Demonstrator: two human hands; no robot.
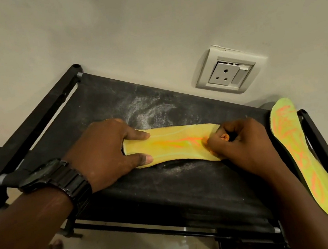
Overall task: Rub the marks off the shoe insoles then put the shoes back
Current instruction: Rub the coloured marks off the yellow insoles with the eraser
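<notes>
The yellow insole (174, 146) is lying flat across the middle of the black fabric rack shelf (167, 196), lengthwise from left to right, and orange marks (190, 140) are showing along its centre, strongest toward the right end. The rubbing step is in hand, and it looks only partly done on this piece. The left hand (104, 152) is pressing down on the insole's left end with straight, spread fingers, pinning it to the shelf. The right hand (241, 141) is sitting on the insole's right end with its fingers curled tight, pinching a small orange piece (225, 136) against the marked area; it is probably an eraser, though too little of it is showing to be sure. The next move is likely calling for short, firm strokes over the orange lines while the left hand is holding the thin, bendy insole from sliding or buckling. A second insole (300, 161) is resting at the right edge of the rack, well apart from both hands, and it is carrying heavy orange scribbles, so it is waiting for its turn. No shoes are appearing in view, so putting them back is looking far off. White dust (147, 112) is lying on the shelf behind the insole, and a wall socket (228, 71) is sitting above.
</notes>
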